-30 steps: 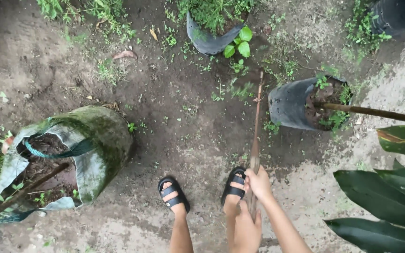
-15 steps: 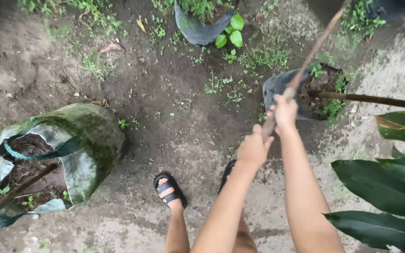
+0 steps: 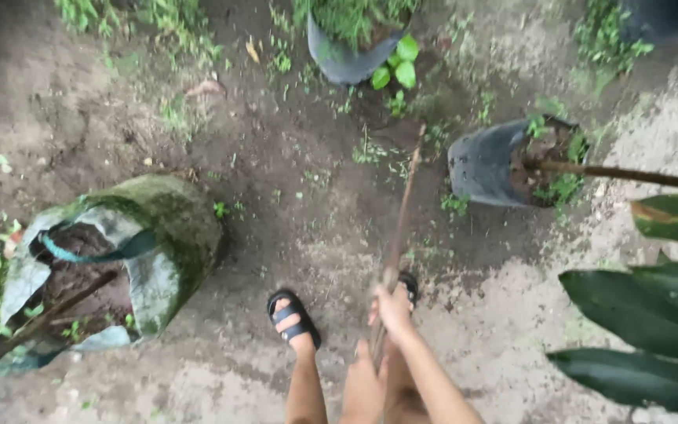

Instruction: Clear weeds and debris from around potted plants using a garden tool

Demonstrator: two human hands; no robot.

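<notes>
Though blurred by motion, still readable: right hand wrapped around a long wooden handle, fingers closed on it; left hand lower on the same handle, close to the bottom edge of the frame, grip smeared and partly cut off, so cannot tell how its fingers sit. Far end of the handle down in the dark soil, tool head hidden or too blurred to name. Just left of the handle's lower part, a foot in a black sandal; the other sandal mostly hidden behind the right hand and handle. Well left of the handle, a mossy woven sack lying tilted, mouth open, filled with dark earth, a bare stem slanting out of it and cut off at the frame edge. Right of the handle's far end, a black grow bag tipped sideways, holding soil and small weeds, with a thin trunk running out to the right edge. Beyond the handle's tip, another black grow bag, cut off at the top, full of green shoots. Far right of the handle, broad dark leaves covering the pale ground.
</notes>
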